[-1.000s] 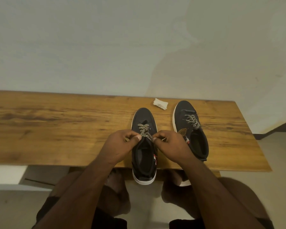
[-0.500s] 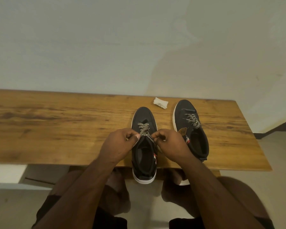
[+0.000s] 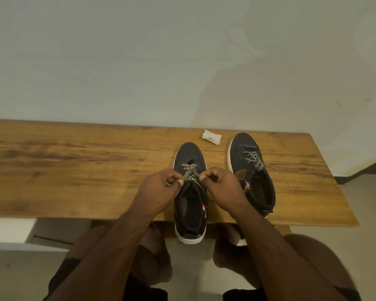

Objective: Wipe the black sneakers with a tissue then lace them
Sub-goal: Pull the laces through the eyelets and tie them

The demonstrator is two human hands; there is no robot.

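A: Where were the hands?
B: The left hand (image 3: 159,190) and right hand (image 3: 220,185) each pinched the lace (image 3: 190,173) of the near sneaker (image 3: 190,205), whose heel overhung the wooden surface (image 3: 74,170).
A: And the tissue (image 3: 211,137)?
B: It lay folded beside the other sneaker (image 3: 253,172).

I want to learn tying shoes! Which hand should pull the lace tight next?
Probably the left hand: it pinches the speckled lace of the near sneaker, with a free length trailing below it. The right hand can hold its side.
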